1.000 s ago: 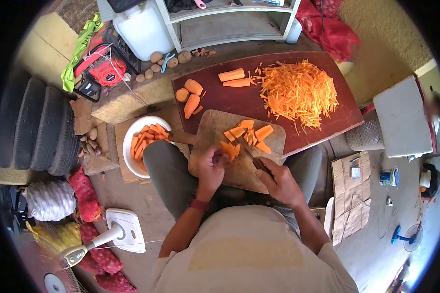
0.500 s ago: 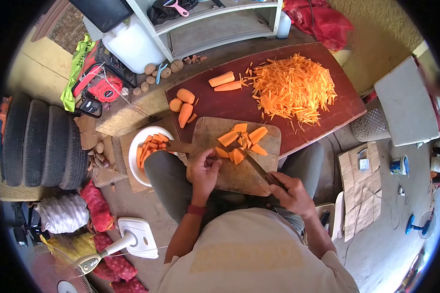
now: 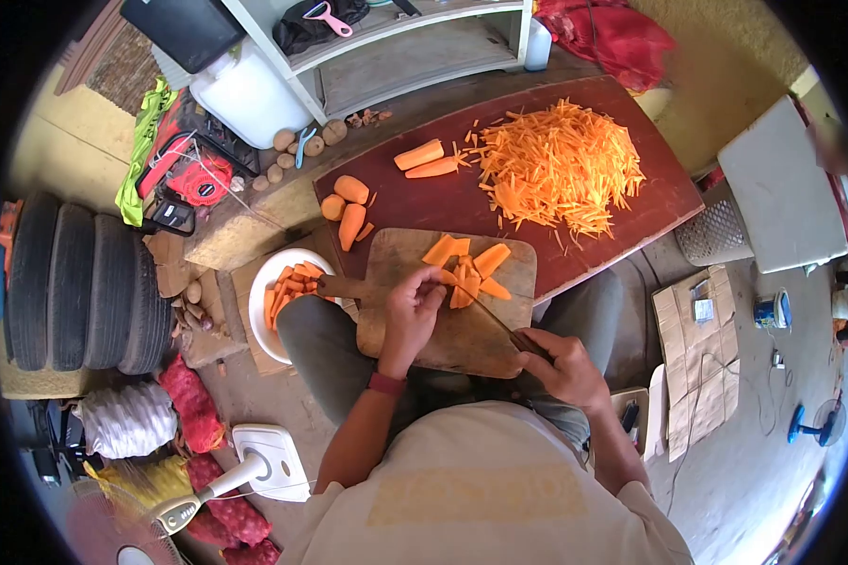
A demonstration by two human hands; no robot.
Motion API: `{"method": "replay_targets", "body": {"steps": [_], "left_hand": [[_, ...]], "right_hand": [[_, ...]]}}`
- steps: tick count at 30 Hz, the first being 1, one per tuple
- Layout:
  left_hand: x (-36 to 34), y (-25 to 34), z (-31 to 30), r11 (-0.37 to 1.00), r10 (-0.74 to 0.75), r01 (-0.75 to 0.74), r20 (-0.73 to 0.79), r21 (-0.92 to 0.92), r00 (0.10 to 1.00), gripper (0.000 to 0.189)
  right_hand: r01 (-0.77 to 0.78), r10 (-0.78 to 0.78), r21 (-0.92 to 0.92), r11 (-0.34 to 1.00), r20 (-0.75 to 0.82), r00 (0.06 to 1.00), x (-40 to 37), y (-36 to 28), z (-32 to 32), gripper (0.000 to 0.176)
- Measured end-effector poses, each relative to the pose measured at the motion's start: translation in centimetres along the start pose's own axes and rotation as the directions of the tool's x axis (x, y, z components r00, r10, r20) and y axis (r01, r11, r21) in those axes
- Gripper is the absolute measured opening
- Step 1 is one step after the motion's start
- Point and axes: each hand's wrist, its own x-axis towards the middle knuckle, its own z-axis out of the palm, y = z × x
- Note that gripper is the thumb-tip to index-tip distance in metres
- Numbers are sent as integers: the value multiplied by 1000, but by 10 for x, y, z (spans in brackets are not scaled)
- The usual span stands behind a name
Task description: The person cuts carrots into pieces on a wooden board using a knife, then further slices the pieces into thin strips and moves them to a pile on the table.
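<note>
My right hand [image 3: 567, 367] is closed round the handle of a kitchen knife [image 3: 496, 322], its blade slanting up and left over the wooden cutting board [image 3: 396, 247]. My left hand [image 3: 413, 315] is closed, thumb and fingers pinched at a carrot piece [image 3: 448, 278] beside the blade tip. Several cut carrot chunks [image 3: 490, 260] lie around the blade on the board. The board rests across my lap, its handle pointing left toward a white bowl [image 3: 256, 311] of carrot pieces.
A dark red table [image 3: 424, 212] carries a heap of shredded carrot [image 3: 561, 169], two long carrot pieces [image 3: 419, 155] and several thicker ones [image 3: 352, 188]. Tyres [image 3: 75, 282] and a fan [image 3: 207, 494] stand left. Flattened cardboard [image 3: 697, 377] lies right.
My left hand has moved up and right, toward the chunks. The knife blade shifts slightly among the carrot pieces, while my right hand keeps its grip. The view has shifted slightly.
</note>
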Motion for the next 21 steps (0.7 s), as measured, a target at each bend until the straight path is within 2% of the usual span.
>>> {"method": "replay_targets", "body": {"steps": [2, 5, 8, 9, 12, 15, 18, 21], "left_hand": [[9, -2, 2, 997, 79, -79, 21, 18, 997, 31], [27, 45, 15, 966, 108, -126, 92, 226, 990, 28], [55, 66, 34, 795, 316, -418, 287, 441, 904, 29], [64, 64, 38, 733, 328, -488, 381, 474, 864, 37], [74, 55, 57, 577, 213, -514, 491, 635, 845, 40], [84, 47, 66, 508, 179, -533, 522, 677, 834, 45], [83, 47, 66, 495, 238, -518, 465, 698, 853, 47], [92, 39, 62, 503, 220, -498, 452, 706, 864, 49]], "right_hand": [[-25, 25, 26, 999, 21, 999, -3, 0, -4, 31], [-31, 34, -37, 999, 75, 997, -6, -1, -5, 32], [102, -98, -100, 990, 47, 994, -8, 2, 3, 35], [109, -102, -141, 984, 57, 993, -9, -1, 5, 36], [137, -124, -241, 961, 72, 990, -12, -8, 9, 40], [163, -150, -253, 954, 68, 986, -17, -3, 11, 43], [159, -146, -220, 963, 73, 987, -21, 2, 9, 44], [136, -117, -238, 962, 92, 989, -19, -3, 6, 43]]}}
